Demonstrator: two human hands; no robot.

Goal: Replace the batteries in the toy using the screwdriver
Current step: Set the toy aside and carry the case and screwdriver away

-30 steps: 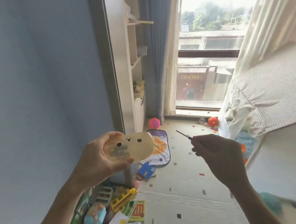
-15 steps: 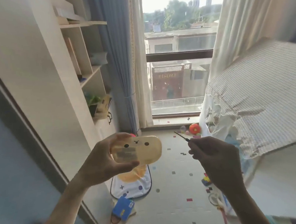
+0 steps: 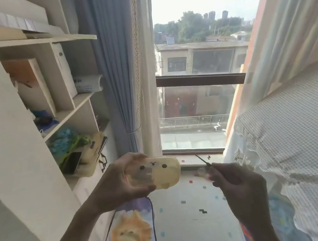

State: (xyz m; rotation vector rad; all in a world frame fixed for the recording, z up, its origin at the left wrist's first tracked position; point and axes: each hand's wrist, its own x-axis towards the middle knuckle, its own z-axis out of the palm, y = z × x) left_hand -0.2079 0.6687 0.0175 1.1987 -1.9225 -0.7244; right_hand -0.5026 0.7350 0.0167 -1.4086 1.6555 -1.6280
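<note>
- The left hand [image 3: 116, 185] grasps the toy [image 3: 157, 172], fingers curled over its top edge and thumb under its lower edge, round its left end.
- The toy is pale yellow and rounded, with two dot eyes and a small mouth facing the camera. It is held in the air, long side level, in front of the window [image 3: 201, 100] sill.
- A greyish patch shows on the toy's left half; what it is cannot be told.
- The right hand [image 3: 241, 188] is clenched round the screwdriver [image 3: 202, 160], whose handle is mostly hidden in the fingers.
- The thin dark shaft sticks out up and to the left, towards the toy. Its tip is near the toy's right end but apart from it.
- A shelf [image 3: 47, 40] unit on the left holds boxes, blue and green items and a phone [image 3: 71, 163].
- A blue curtain [image 3: 114, 76] hangs beside the window.
- Below the hands is a pale floor [image 3: 194, 220] with small coloured flecks, and a mat [image 3: 131, 237] with an orange figure.
- White dotted fabric [image 3: 293, 135] fills the right side.
</note>
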